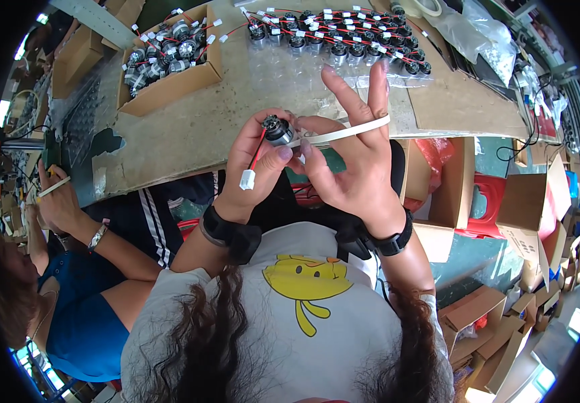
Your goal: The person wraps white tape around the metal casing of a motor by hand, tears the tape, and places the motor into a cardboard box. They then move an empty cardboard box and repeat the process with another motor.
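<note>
In the head view, a brown carton [175, 91] of motors and rows of wired motors [338, 51] occupy the surface [169, 138]. 1 loose motor [278, 132] sits pinched in the left grip [239, 158]; the right grip [360, 164], beside it, clasps a pale strip [345, 133].

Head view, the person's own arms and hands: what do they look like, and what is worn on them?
The left hand and right hand are ungloved. Both wear a black strap with a blocky black module at the wrist. Short off-white sleeves leave the forearms bare.
</note>
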`<state>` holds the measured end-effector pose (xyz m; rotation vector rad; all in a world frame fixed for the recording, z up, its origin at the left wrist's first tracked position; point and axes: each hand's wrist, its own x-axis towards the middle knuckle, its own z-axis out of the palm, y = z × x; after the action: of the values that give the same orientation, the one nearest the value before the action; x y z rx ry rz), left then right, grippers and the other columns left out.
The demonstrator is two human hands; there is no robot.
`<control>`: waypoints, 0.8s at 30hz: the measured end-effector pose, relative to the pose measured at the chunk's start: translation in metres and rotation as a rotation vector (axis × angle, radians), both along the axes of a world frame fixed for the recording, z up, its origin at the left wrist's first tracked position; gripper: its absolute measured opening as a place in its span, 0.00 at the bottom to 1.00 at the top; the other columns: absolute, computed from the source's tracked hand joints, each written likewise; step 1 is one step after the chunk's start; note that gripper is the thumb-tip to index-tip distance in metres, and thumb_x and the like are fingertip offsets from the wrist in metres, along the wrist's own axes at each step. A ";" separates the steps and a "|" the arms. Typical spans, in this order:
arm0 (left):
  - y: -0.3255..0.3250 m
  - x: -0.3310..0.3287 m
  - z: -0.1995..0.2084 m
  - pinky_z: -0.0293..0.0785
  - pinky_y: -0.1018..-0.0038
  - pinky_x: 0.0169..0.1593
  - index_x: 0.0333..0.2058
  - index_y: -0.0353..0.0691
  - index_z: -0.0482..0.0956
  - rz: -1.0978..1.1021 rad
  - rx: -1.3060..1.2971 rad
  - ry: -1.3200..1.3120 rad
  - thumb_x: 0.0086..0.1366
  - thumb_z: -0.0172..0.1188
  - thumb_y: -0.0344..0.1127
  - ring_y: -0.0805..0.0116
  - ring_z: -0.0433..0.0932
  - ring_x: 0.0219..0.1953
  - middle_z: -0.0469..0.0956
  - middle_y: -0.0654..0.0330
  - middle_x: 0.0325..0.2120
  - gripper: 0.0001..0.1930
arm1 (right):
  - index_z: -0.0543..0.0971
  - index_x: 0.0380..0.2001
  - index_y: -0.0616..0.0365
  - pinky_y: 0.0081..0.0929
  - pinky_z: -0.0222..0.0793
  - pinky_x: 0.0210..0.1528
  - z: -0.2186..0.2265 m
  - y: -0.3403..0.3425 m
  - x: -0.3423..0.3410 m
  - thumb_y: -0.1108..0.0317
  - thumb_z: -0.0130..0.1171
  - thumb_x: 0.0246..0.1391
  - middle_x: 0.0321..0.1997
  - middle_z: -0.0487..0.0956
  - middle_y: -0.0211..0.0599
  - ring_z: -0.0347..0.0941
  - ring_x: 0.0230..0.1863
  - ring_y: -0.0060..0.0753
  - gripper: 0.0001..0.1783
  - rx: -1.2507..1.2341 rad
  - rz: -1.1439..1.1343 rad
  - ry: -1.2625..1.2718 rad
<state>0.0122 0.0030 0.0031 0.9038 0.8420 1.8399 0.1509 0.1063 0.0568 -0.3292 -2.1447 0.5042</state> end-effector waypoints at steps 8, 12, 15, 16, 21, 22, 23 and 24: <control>-0.003 -0.001 0.013 0.79 0.74 0.39 0.53 0.35 0.64 0.001 -0.012 0.124 0.63 0.58 0.28 0.70 0.74 0.45 0.70 0.58 0.46 0.21 | 0.83 0.28 0.53 0.52 0.34 0.71 -0.001 0.007 0.001 0.71 0.62 0.41 0.65 0.66 0.45 0.38 0.73 0.60 0.07 -0.071 0.078 0.028; -0.003 0.005 0.022 0.69 0.76 0.49 0.54 0.35 0.66 0.079 -0.085 0.239 0.62 0.61 0.34 0.70 0.71 0.45 0.70 0.57 0.45 0.23 | 0.82 0.27 0.53 0.54 0.33 0.70 -0.002 0.006 0.000 0.71 0.62 0.41 0.65 0.66 0.44 0.40 0.73 0.58 0.06 -0.047 0.061 0.000; -0.005 0.003 0.021 0.69 0.76 0.49 0.54 0.35 0.66 0.087 -0.079 0.303 0.63 0.60 0.33 0.71 0.71 0.46 0.71 0.57 0.45 0.22 | 0.82 0.26 0.52 0.57 0.32 0.70 -0.006 0.004 -0.002 0.70 0.63 0.41 0.65 0.66 0.44 0.42 0.73 0.57 0.05 -0.032 0.035 -0.013; -0.006 0.002 0.021 0.69 0.76 0.49 0.54 0.35 0.66 0.090 -0.076 0.335 0.64 0.59 0.33 0.71 0.71 0.46 0.71 0.57 0.45 0.22 | 0.82 0.26 0.52 0.58 0.31 0.69 -0.008 0.003 -0.004 0.70 0.63 0.41 0.65 0.66 0.44 0.43 0.73 0.56 0.05 -0.024 0.022 -0.019; 0.000 -0.007 0.009 0.75 0.76 0.45 0.54 0.34 0.64 0.160 0.004 0.491 0.64 0.53 0.22 0.74 0.73 0.45 0.70 0.57 0.46 0.19 | 0.81 0.25 0.52 0.61 0.30 0.68 -0.017 -0.001 -0.015 0.69 0.64 0.41 0.65 0.66 0.43 0.45 0.72 0.55 0.04 -0.045 -0.047 -0.006; 0.001 -0.009 0.008 0.76 0.76 0.45 0.54 0.34 0.63 0.167 -0.001 0.471 0.65 0.53 0.22 0.73 0.73 0.45 0.70 0.57 0.47 0.19 | 0.81 0.26 0.52 0.61 0.30 0.68 -0.017 -0.001 -0.017 0.70 0.64 0.41 0.65 0.66 0.42 0.46 0.72 0.55 0.05 -0.020 -0.061 -0.001; 0.002 -0.010 0.007 0.76 0.75 0.44 0.54 0.33 0.63 0.176 -0.008 0.451 0.65 0.53 0.22 0.73 0.73 0.45 0.70 0.56 0.47 0.19 | 0.81 0.26 0.52 0.61 0.30 0.68 -0.019 0.000 -0.019 0.70 0.64 0.41 0.65 0.66 0.42 0.46 0.72 0.55 0.05 0.004 -0.073 0.003; 0.002 -0.010 0.006 0.76 0.75 0.44 0.54 0.33 0.63 0.184 -0.015 0.431 0.65 0.53 0.22 0.72 0.73 0.45 0.70 0.56 0.47 0.20 | 0.81 0.27 0.52 0.61 0.30 0.68 -0.019 0.001 -0.021 0.70 0.64 0.41 0.65 0.66 0.42 0.47 0.72 0.55 0.06 0.027 -0.086 0.007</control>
<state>0.0018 0.0048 0.0095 1.2744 1.2361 1.8162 0.1296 0.1076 0.0378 -0.4021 -2.1188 0.4262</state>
